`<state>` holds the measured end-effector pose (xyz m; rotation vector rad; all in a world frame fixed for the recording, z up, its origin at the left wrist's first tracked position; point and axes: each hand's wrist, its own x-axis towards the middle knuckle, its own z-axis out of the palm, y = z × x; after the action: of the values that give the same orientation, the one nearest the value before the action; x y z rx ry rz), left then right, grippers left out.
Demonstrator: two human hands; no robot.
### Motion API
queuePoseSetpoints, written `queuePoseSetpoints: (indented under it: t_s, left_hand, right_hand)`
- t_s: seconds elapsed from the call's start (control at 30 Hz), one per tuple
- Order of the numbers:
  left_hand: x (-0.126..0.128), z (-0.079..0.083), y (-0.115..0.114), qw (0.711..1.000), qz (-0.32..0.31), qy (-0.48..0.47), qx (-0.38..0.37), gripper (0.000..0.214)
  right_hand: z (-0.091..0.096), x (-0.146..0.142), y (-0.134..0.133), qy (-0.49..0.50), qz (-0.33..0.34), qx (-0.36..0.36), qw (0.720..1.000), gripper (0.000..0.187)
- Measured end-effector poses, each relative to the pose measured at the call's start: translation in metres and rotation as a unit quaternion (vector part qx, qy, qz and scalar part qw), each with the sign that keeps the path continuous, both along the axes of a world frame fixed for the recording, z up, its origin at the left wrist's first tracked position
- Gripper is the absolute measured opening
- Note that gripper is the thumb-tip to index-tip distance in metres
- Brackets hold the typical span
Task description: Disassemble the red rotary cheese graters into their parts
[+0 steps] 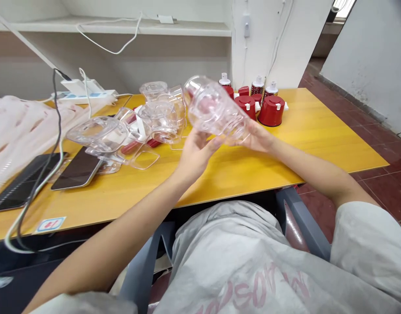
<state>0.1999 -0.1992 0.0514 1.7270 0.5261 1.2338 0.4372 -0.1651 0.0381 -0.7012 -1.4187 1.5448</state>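
In front of me, above the table, a clear plastic housing [213, 104] with a wide round mouth is tilted up to the left. My left hand [195, 152] grips its underside with the thumb and fingers. My right hand [255, 136] is closed around its narrower lower end, and some of those fingers are hidden behind the see-through plastic. To the left lie several more clear plastic housings [164, 115] in a heap, with red handle-like parts [131, 147] among them. Several red round parts [271, 111] with white tabs stand behind my right hand.
Perforated drums with white tips [271, 89] stand by the wall. Two dark phone-like devices [77, 168], cables [59, 117], a power strip [89, 95] and pale plastic wrapping [30, 120] occupy the left side. A yellow table [331, 135] ends just before my lap.
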Motion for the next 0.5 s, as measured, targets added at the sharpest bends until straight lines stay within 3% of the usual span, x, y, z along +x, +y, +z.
queuePoseSetpoints:
  t_s: [0.1, 0.2, 0.33, 0.5]
  left_hand:
    - [-0.041, -0.019, -0.020, 0.996, -0.043, -0.015, -0.082, 0.075]
    - [-0.069, -0.033, -0.038, 0.993, -0.009, -0.014, -0.116, 0.079]
    - [-0.078, -0.040, -0.051, 0.995, 0.046, 0.009, -0.085, 0.094]
    - [-0.080, -0.044, -0.052, 0.996, 0.042, 0.051, -0.054, 0.076]
  right_hand:
    - [-0.008, -0.013, -0.009, -0.058, 0.027, 0.018, 0.998, 0.106]
    - [-0.010, -0.021, -0.015, -0.155, 0.044, 0.083, 0.983, 0.092]
    - [-0.009, -0.032, -0.026, -0.258, 0.033, 0.178, 0.949, 0.088]
    - [-0.014, -0.049, -0.030, -0.287, 0.022, 0.222, 0.931, 0.092]
